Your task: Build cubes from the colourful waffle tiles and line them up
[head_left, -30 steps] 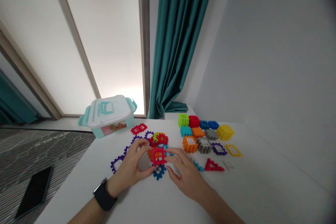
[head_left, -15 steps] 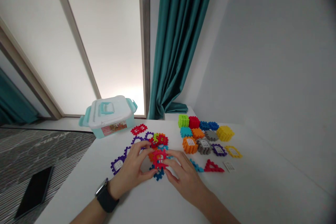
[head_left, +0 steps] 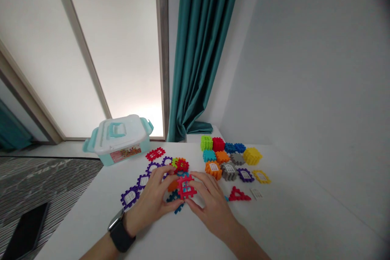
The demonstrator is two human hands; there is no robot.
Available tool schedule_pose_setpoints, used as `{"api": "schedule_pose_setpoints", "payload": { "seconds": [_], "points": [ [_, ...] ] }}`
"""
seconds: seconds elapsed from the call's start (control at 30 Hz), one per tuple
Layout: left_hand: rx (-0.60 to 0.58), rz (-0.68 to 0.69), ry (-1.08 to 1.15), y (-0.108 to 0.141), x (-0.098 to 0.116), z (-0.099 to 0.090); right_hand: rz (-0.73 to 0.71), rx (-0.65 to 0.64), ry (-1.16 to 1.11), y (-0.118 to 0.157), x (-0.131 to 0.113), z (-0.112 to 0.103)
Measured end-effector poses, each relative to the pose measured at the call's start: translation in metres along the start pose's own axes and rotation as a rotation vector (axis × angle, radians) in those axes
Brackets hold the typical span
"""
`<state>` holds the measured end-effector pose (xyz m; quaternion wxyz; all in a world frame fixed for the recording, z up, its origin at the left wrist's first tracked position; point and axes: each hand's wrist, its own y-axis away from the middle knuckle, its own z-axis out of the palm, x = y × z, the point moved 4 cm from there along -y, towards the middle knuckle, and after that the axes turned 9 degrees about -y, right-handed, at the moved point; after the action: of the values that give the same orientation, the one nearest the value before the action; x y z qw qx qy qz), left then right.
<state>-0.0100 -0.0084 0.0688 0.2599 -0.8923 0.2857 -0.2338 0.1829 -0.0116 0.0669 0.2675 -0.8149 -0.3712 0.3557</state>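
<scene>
Between both hands is a pinkish-red window-shaped building tile (head_left: 186, 187) with notched edges. My left hand (head_left: 156, 192) closes on its left side, thumb low and fingers above. From the right, the fingertips and thumb of my right hand (head_left: 210, 200) pinch the same tile. Beneath and behind it, partly hidden, lie blue tiles (head_left: 174, 196) and an orange piece (head_left: 172, 185). Just beyond the fingers sits a cluster of red, orange and lime tiles (head_left: 182, 165). A chain of purple frame tiles (head_left: 130, 197) runs along the left, partly covered by my left hand.
Stacks of notched tiles stand at right, among them lime (head_left: 206, 143), yellow (head_left: 252, 156) and grey (head_left: 229, 171). A red triangle (head_left: 239, 194) and a white window insert (head_left: 256, 193) lie nearer. A lidded box (head_left: 122, 138) stands back left; a dark tablet-like slab (head_left: 26, 231) lies lower left.
The view has shifted slightly, so the table items appear further left. Both hands keep hold of the red tile, which has tilted a little.
</scene>
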Motion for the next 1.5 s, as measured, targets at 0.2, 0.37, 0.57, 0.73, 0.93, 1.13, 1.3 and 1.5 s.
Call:
{"api": "schedule_pose_setpoints", "payload": {
  "seconds": [0.2,0.37,0.57,0.73,0.93,1.13,1.3,1.5],
  "points": [
    [0.006,0.068,-0.004,-0.017,0.006,0.005,0.009,0.032,0.063,0.001,0.007,-0.012],
    [-0.005,0.129,0.010,-0.036,0.011,0.025,0.019,0.051,0.166,0.007,0.016,-0.027],
    [-0.012,0.150,0.032,-0.056,0.025,0.050,0.059,0.078,0.220,0.019,0.031,-0.048],
    [-0.094,0.165,0.078,-0.073,0.031,0.061,0.093,0.070,0.256,0.022,0.047,-0.062],
    [-0.198,0.083,-0.044,-0.091,0.004,0.080,0.165,0.096,0.258,0.016,0.081,-0.079],
    [-0.252,0.056,-0.206,-0.088,-0.022,0.108,0.173,0.048,0.274,0.008,0.116,-0.086],
    [-0.289,0.045,-0.276,-0.083,-0.022,0.112,0.227,0.035,0.236,-0.003,0.139,-0.088],
    [-0.332,0.005,-0.287,-0.083,-0.018,0.111,0.284,0.015,0.200,-0.023,0.176,-0.087]
  ]
}}
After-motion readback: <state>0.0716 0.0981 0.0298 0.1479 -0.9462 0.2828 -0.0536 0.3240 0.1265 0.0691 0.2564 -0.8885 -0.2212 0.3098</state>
